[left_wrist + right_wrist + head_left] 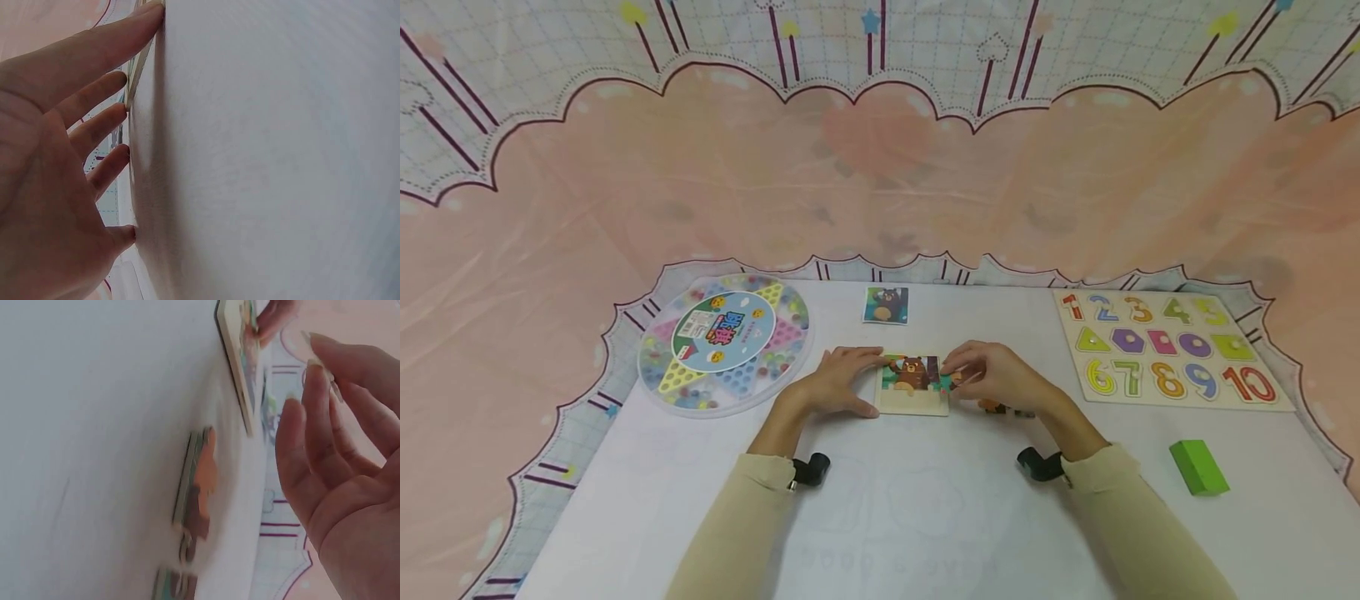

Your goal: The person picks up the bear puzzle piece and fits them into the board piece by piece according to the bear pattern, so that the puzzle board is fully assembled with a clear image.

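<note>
A small wooden jigsaw board lies in the middle of the table, with a brown bear picture partly filling it and bare wood along its near side. My left hand steadies its left side, thumb at the near corner and fingers fairly straight. Over the right edge, my right hand pinches a teal and orange jigsaw piece between thumb and fingertips. That piece shows only as a thin edge in the right wrist view. Loose jigsaw pieces lie on the table below the right hand.
A bear picture card lies beyond the board. At the left is a round marble game board. A number and shape puzzle lies at the right, with a green block nearer. A patterned cloth hangs behind the table.
</note>
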The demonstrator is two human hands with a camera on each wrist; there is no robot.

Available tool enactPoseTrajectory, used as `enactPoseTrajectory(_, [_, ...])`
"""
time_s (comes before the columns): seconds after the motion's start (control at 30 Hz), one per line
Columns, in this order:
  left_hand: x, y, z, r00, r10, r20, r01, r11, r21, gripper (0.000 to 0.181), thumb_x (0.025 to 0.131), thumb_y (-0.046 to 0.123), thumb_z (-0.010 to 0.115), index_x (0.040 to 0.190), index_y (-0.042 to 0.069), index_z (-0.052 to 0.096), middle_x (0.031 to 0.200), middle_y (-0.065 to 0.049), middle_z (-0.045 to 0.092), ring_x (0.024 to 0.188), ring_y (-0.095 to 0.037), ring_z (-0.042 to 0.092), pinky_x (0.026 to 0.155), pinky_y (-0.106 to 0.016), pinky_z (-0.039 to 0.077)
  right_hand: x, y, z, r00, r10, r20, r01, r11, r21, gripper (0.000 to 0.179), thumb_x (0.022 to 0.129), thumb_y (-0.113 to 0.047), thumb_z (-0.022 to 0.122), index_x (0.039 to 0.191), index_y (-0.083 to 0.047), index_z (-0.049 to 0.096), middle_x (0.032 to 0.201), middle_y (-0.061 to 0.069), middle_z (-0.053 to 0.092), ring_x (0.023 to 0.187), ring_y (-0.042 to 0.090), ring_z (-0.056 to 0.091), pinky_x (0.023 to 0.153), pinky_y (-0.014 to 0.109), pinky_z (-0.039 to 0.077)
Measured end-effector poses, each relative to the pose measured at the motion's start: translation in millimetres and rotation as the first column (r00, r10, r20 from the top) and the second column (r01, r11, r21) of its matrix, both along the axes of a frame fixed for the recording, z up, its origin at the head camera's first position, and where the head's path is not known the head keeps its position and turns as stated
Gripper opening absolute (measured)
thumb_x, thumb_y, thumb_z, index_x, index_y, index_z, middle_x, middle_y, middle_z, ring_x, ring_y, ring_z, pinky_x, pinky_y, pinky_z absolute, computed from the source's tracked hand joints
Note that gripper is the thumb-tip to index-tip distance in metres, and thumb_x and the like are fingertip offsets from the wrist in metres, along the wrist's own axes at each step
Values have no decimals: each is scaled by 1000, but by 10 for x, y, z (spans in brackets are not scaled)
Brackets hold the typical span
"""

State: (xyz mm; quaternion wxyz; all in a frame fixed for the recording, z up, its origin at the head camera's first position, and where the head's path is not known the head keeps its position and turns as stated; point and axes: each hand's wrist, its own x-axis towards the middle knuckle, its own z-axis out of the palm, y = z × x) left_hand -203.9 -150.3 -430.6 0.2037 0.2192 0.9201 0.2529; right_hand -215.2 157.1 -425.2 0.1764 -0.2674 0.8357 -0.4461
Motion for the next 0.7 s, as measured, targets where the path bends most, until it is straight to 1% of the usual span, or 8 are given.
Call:
enactPoseTrajectory(0.07, [-10, 1, -9, 1000, 0, -3, 0, 1000, -4, 83, 81, 32, 85, 153, 18, 47, 169, -8, 32, 154, -40, 26, 125, -72, 6, -2, -46, -14, 999, 9, 32, -8, 1000, -15, 31, 87, -5, 77, 118, -3, 74, 128, 19, 68, 94, 17, 70, 77, 19, 58])
enactPoseTrajectory(0.13, [-19, 2, -16, 1000, 0, -5, 0, 1000, -7, 83, 81, 32, 85, 153, 18, 47, 169, -7, 32, 154, -40, 26, 125, -71, 6, 4, -99, -32, 997, 5, 75, -3, 1000, -21, 33, 88, -6, 76, 121, -4, 73, 131, 20, 67, 89, 13, 70, 72, 19, 57])
enactPoseTrajectory(0.27, [-30, 4, -27, 1000, -5, -14, 5, 1000, -10, 83, 81, 33, 85, 153, 18, 47, 168, -8, 32, 153, -40, 26, 125, -72, 7, 15, -231, -93, 987, -23, 161, 24, 1000, -4, 36, 89, -10, 76, 125, -7, 73, 134, 18, 66, 76, 8, 66, 61, 19, 50])
enactPoseTrajectory(0.37, [-28, 1, -29, 1000, -1, -6, 1, 1000, -12, 82, 81, 32, 85, 153, 19, 47, 169, -7, 31, 154, -40, 25, 125, -71, 6, 20, -341, -140, 989, -21, 150, 19, 1000, 12, 36, 88, -12, 78, 124, -9, 73, 130, 15, 68, 74, 7, 63, 61, 18, 51])
enactPoseTrajectory(0.43, [-29, 2, -32, 1000, 2, 1, -2, 1000, -13, 82, 82, 32, 85, 154, 20, 46, 169, -7, 31, 155, -39, 24, 126, -71, 5, 28, -411, -155, 992, -16, 128, 14, 1000, 13, 37, 87, -12, 79, 124, -9, 74, 128, 14, 70, 78, 6, 64, 66, 18, 53])
enactPoseTrajectory(0.5, [-30, 3, -35, 1000, 5, 9, -5, 1000, -15, 82, 82, 32, 84, 154, 21, 46, 169, -6, 30, 156, -38, 23, 126, -70, 5, 34, -472, -163, 995, -12, 101, 11, 1000, 16, 37, 86, -12, 80, 123, -8, 74, 126, 13, 71, 79, 5, 64, 66, 17, 53])
enactPoseTrajectory(0.63, [-33, 4, -41, 1000, -2, -5, 2, 1000, -15, 82, 82, 32, 85, 153, 20, 47, 169, -8, 31, 155, -39, 24, 125, -71, 6, 46, -571, -172, 997, -7, 75, 6, 1000, 24, 39, 85, -12, 82, 123, -5, 74, 120, 15, 72, 77, 4, 64, 66, 16, 51])
enactPoseTrajectory(0.7, [-32, 2, -44, 1000, -3, -6, 3, 1000, -11, 82, 81, 32, 85, 153, 19, 47, 169, -8, 31, 154, -39, 24, 125, -71, 6, 53, -615, -175, 998, -7, 69, 5, 999, 33, 40, 84, -13, 83, 122, -4, 74, 119, 15, 71, 77, 4, 65, 67, 16, 52])
